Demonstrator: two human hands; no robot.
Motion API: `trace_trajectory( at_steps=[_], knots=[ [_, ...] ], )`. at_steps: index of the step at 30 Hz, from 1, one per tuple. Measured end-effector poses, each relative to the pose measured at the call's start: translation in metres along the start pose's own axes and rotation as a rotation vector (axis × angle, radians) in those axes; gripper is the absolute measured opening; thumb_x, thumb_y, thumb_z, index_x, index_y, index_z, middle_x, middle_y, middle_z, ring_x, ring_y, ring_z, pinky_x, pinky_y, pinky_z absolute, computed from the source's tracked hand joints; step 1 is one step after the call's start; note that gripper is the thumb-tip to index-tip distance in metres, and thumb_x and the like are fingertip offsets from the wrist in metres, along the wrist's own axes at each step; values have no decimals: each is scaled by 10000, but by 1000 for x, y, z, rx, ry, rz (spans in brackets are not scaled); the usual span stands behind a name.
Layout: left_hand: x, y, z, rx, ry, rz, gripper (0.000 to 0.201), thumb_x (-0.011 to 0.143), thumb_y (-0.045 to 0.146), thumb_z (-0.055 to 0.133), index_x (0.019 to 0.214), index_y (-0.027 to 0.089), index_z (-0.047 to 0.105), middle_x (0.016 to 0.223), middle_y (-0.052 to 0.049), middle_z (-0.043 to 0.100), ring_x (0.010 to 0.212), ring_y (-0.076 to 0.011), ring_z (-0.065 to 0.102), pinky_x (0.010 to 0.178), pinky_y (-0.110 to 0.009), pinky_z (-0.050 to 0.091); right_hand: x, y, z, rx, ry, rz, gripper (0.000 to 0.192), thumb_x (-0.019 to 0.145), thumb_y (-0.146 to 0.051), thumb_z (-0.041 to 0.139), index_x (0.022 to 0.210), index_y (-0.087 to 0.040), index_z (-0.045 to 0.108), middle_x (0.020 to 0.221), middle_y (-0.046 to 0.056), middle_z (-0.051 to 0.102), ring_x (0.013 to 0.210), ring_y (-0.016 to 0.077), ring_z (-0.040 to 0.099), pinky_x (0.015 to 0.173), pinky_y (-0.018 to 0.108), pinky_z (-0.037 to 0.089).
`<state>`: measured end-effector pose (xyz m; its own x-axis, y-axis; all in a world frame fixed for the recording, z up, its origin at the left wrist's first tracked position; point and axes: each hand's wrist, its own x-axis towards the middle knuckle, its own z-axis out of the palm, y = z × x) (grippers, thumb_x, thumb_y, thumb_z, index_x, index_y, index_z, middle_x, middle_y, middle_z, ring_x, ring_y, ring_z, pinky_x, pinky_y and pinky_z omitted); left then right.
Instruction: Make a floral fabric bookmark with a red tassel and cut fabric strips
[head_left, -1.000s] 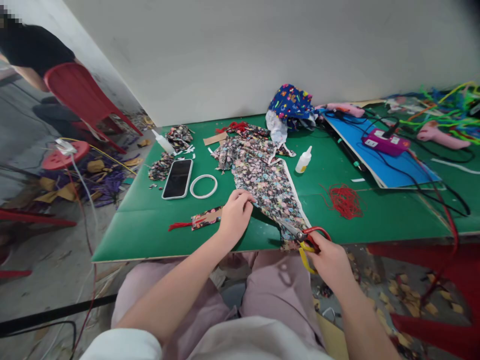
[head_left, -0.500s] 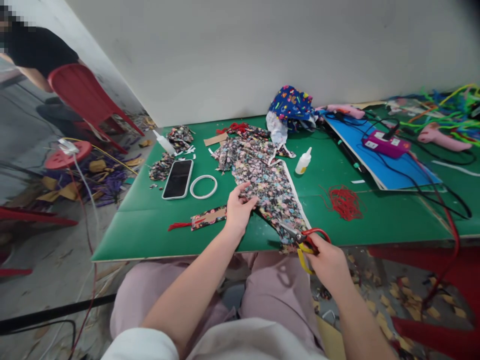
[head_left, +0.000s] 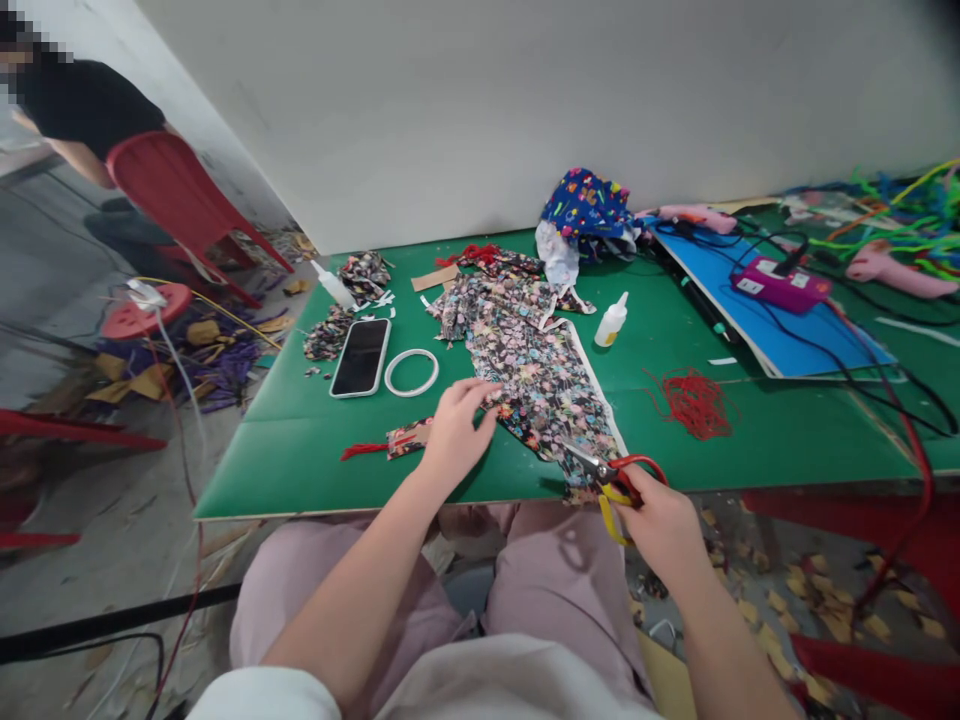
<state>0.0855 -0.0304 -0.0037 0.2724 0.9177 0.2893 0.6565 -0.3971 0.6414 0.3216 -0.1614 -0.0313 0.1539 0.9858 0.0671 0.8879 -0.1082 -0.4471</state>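
My right hand (head_left: pixel 660 520) grips the scissors (head_left: pixel 604 468), which have one red and one yellow handle loop. Their blades point up and left over the lower part of a floral fabric piece (head_left: pixel 536 370) with a white edge. My left hand (head_left: pixel 454 435) has its fingers spread, the fingertips at the fabric's left edge. I cannot tell whether they press on it. Partly under that hand lies a floral-bordered bookmark strip (head_left: pixel 401 440) with a red tassel (head_left: pixel 364 451) at its left end.
On the green table (head_left: pixel 277 460) are a phone (head_left: pixel 361 358), a white ring (head_left: pixel 412 372), two glue bottles (head_left: pixel 611 320) (head_left: pixel 334 285), red threads (head_left: pixel 694 403), fabric scraps (head_left: pixel 330 333) and a blue folder (head_left: pixel 810 330) under cables. A person (head_left: pixel 90 110) sits on a red chair (head_left: pixel 161 185) at the left.
My left hand has shifted left and down, its fingers now wider apart, and it covers more of the strip. The scissors remain at the fabric's lower part in my right hand.
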Motion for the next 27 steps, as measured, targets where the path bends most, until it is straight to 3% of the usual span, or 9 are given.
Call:
trace_trajectory(
  at_steps=[3,6,12,16,20,22,24,27],
  knots=[
    [1,6,5,165,-238,182,383,821,254,554,1205,243,548,1192,-68,580,1138,-250,469,994,-430,346,0,-1,-1,-3,-13,12,173,773,-254,477,818,-232,642,559,-8,619,463,135,526,469,199,341],
    [7,7,8,296,-346,238,450,848,265,524,1291,215,469,1110,-104,611,1044,-268,516,909,-460,387,1,-1,-2,-2,-33,20,173,770,-245,481,833,-236,643,572,-9,624,474,137,535,472,198,349],
    [7,-6,-2,284,-413,261,386,856,166,495,1240,196,530,979,-78,643,912,-191,579,820,-316,457,0,-4,-3,29,-36,43,186,751,-218,501,857,-238,653,586,-9,636,492,137,552,468,196,345],
    [-5,-11,-12,307,-374,239,353,875,216,474,1216,170,553,957,-98,633,897,-212,565,804,-350,469,0,-4,-3,49,-40,56,183,740,-218,509,847,-241,656,590,-14,637,498,134,561,469,194,346],
    [-5,-8,-16,345,-285,245,409,877,275,477,1275,186,494,1210,-126,543,1122,-266,475,950,-432,393,1,-3,-3,46,-44,78,179,729,-225,528,849,-242,661,583,-19,633,494,133,558,469,195,350],
    [-2,-5,-16,346,-313,284,482,865,273,496,1335,204,415,1269,-111,522,1170,-263,456,976,-433,371,1,-3,-3,38,-38,79,184,732,-232,532,858,-238,667,572,-16,629,486,135,553,467,199,348],
    [-2,-3,-17,337,-382,327,496,872,248,476,1357,217,377,1157,-87,602,1077,-231,530,934,-408,398,2,-3,-3,30,-22,69,202,742,-243,528,881,-237,674,569,-12,629,485,139,551,467,205,347],
    [-11,-3,-20,363,-404,368,371,880,236,445,1244,220,516,847,-39,669,816,-188,606,799,-357,443,1,-3,-3,29,-4,53,239,754,-249,516,933,-247,675,576,-12,637,487,142,553,464,210,342]
  ],
)
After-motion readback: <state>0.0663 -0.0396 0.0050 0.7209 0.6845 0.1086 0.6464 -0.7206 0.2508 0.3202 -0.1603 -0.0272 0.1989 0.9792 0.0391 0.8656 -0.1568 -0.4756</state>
